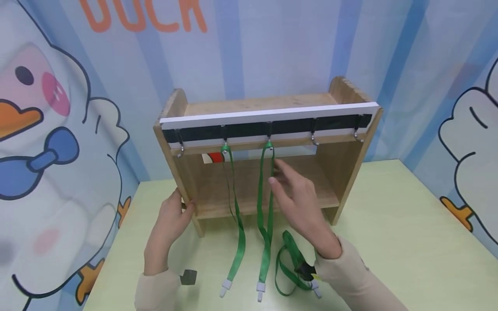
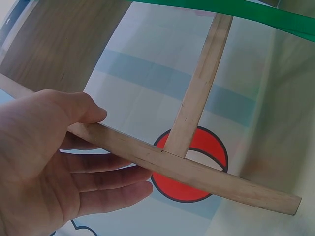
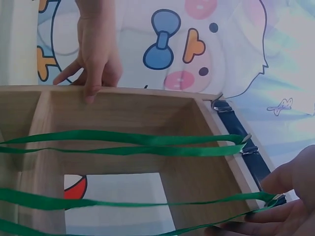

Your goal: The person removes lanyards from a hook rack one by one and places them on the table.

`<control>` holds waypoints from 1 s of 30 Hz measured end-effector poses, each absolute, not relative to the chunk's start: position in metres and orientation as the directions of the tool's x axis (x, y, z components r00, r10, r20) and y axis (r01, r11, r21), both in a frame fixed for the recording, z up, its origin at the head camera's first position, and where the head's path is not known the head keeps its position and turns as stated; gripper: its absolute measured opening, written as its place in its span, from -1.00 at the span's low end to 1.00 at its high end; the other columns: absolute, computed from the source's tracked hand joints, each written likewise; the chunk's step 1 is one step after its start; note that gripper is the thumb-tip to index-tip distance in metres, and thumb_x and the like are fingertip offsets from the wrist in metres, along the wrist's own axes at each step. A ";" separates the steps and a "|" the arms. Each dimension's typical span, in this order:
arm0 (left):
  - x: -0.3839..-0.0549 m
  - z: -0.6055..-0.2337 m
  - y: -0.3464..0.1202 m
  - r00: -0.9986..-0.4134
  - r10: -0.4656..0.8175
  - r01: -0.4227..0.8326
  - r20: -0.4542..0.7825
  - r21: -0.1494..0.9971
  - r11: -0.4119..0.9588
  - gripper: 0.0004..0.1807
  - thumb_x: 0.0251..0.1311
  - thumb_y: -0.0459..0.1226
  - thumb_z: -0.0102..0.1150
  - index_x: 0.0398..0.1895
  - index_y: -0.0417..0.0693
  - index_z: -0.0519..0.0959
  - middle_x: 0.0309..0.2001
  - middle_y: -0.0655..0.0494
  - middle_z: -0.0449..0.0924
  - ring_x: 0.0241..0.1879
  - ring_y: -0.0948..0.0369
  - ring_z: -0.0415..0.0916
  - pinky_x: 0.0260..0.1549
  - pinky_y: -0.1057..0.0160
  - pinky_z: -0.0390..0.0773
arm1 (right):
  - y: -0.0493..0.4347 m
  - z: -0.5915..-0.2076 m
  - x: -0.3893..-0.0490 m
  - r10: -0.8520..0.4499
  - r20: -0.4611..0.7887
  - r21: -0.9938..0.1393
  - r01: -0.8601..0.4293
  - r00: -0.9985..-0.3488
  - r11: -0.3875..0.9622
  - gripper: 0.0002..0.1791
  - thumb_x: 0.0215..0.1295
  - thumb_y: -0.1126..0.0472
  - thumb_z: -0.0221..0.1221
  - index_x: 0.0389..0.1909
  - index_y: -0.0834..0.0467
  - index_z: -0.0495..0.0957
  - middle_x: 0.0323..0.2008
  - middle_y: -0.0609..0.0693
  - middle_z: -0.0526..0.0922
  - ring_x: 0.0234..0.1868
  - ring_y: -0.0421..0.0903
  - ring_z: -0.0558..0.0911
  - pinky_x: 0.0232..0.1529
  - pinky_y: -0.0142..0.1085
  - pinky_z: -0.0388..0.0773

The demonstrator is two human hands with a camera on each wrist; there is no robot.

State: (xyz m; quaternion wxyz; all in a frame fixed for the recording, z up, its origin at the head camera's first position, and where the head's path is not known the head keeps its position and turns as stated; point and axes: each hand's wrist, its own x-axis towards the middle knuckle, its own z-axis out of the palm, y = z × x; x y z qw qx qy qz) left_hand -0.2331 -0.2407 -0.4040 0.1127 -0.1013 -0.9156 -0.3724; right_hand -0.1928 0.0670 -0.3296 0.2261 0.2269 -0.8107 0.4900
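My left hand (image 1: 171, 220) grips the front edge of the left side panel of a small wooden shelf (image 1: 180, 177); the left wrist view shows the thumb on one side and fingers on the other. A green lanyard (image 1: 260, 194) hangs from the middle hook. My right hand (image 1: 297, 198) is beside its upper part, thumb and index finger apart; whether a fingertip touches the strap I cannot tell. Another green lanyard (image 1: 241, 242) hangs from the hook to the left. Both have white clips at their lower ends. A third green lanyard (image 1: 294, 249) lies looped on the table, below my right forearm.
Along the shelf's top front runs a white strip with a black band (image 1: 249, 129) and several metal hooks. The outer left hook (image 1: 180, 150) and the two on the right carry nothing. The shelf stands on a pale green table (image 1: 404, 242), before a cartoon duck backdrop (image 1: 272, 52).
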 end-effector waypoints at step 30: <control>-0.233 -0.406 -0.241 -0.939 0.103 0.301 0.329 0.640 0.707 -0.44 0.41 -0.34 0.02 0.39 -0.46 0.22 0.21 -0.43 0.47 -0.12 -0.11 0.61 -0.34 0.07 0.69 | 0.045 -0.316 -0.202 -0.110 0.596 -0.753 -0.601 -0.796 0.267 -0.87 0.42 0.38 0.20 -0.17 0.33 0.69 -0.34 0.06 0.78 -0.22 -0.05 0.76 -0.15 -0.16 0.67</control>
